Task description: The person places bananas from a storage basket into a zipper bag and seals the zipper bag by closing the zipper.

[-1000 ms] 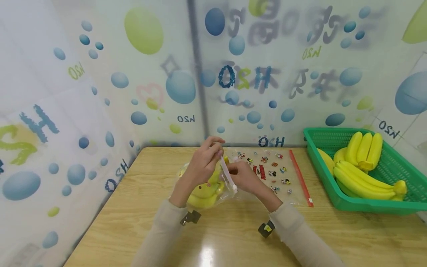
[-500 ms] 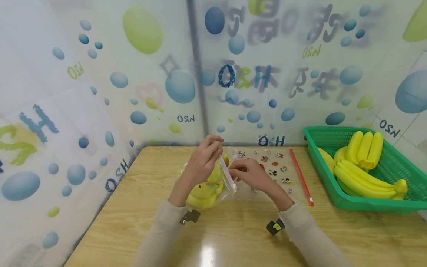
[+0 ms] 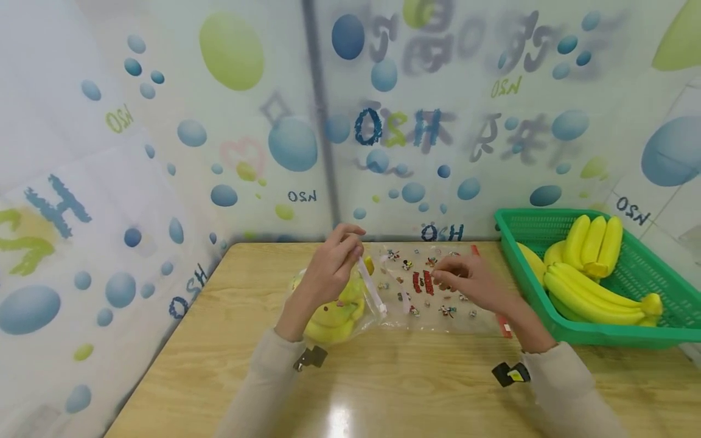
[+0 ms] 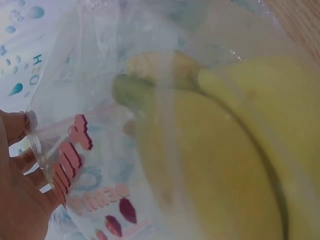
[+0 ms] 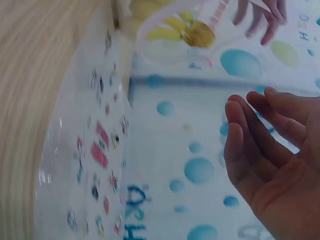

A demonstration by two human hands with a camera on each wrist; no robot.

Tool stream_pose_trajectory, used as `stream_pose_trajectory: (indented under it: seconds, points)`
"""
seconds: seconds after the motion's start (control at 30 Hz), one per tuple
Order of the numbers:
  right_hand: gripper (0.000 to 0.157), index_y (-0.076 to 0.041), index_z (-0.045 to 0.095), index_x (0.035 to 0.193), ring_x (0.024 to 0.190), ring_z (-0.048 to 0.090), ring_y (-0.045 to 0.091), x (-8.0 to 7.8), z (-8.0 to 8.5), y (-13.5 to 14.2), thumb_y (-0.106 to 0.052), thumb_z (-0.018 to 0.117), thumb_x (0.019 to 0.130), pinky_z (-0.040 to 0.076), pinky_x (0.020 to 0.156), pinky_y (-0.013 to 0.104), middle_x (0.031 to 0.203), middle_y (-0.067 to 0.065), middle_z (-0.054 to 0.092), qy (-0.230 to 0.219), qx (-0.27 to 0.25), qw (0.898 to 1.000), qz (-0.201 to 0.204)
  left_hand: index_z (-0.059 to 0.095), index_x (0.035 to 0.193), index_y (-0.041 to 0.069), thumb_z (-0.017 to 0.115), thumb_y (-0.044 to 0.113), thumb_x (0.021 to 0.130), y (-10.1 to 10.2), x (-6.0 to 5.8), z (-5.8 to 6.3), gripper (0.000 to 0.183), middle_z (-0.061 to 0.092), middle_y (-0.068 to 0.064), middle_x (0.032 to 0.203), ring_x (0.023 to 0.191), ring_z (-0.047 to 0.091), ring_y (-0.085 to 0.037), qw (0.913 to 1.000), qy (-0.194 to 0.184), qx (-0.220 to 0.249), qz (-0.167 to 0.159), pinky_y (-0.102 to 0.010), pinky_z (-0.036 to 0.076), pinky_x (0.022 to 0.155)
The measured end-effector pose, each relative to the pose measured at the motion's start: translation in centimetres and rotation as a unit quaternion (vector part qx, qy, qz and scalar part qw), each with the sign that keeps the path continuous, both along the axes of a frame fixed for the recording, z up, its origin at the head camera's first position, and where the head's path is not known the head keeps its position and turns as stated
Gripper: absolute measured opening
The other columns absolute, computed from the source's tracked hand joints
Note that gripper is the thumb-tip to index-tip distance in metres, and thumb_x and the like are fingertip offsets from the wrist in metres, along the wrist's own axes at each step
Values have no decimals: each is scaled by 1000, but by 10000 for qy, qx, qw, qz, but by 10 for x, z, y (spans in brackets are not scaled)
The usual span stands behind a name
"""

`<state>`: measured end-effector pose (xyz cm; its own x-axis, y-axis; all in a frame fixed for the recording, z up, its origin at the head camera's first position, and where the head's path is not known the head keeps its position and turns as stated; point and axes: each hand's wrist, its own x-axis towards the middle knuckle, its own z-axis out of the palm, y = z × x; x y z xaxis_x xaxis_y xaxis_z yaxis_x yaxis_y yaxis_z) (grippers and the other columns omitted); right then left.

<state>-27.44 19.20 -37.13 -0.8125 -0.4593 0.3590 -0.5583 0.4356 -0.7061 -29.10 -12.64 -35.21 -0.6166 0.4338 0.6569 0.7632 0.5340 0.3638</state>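
My left hand [image 3: 328,274] pinches the upper rim of a clear zip bag, next to its white zipper strip [image 3: 372,289]. Yellow bananas [image 3: 331,325] lie inside that bag; in the left wrist view, the bananas [image 4: 210,150] fill much of it behind red-printed film. To the right, a flat clear bag [image 3: 457,322] with small cartoon prints and a red zipper strip lies on the table. My right hand [image 3: 476,283] hovers over this flat bag with loosely bent fingers. Nothing shows between the fingers [image 5: 234,142] in the right wrist view.
A green plastic basket [image 3: 569,334] stands on the right of the table. It holds several bananas [image 3: 594,295]. Wood tabletop [image 3: 383,383] stretches in front of both bags, and a bubble-patterned curtain [image 3: 471,152] hangs behind.
My right hand has left the white zipper of the banana bag and moved right over the flat bag. My left hand stays at the bag's rim.
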Motion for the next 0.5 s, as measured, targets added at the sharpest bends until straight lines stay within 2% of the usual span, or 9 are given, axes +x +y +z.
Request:
stream_pose_trajectory:
  seconds: [0.1,0.2,0.33,0.4,0.5]
  points:
    - [16,-5,74,105,75,67,4,7,9,26,-14,61,105,59,69,29,89,6,73,-62,214,9989,-415,62,94,7,44,15,110,0,0,0,26,59,-10,133,99,66,-23,10000,24,11,-20,-34,52,78]
    - [18,-7,74,108,77,67,3,13,20,52,-20,62,105,57,68,26,90,2,74,57,777,9919,-1008,62,94,9,45,15,110,-1,0,1,25,59,-10,133,98,65,-23,10000,54,-3,-15,-35,53,79]
    - [18,-7,74,108,74,64,8,10,36,82,-20,62,104,51,64,27,89,0,74,436,1996,9678,-1473,62,94,9,45,15,110,-2,0,2,25,59,-10,134,98,65,-23,10000,42,-11,9,-35,53,79]
    - [19,-4,74,110,73,63,10,3,43,95,-18,62,104,49,63,29,89,1,74,478,2530,9547,-1495,63,94,8,45,15,110,-3,0,2,25,59,-10,134,97,65,-23,10000,34,7,15,-34,53,79]
    - [21,0,72,111,68,63,12,-10,50,115,-16,61,103,49,60,31,88,3,74,210,3112,9404,-1356,63,94,7,45,14,110,-3,0,2,25,59,-10,134,94,64,-22,10000,28,14,16,-33,52,76]
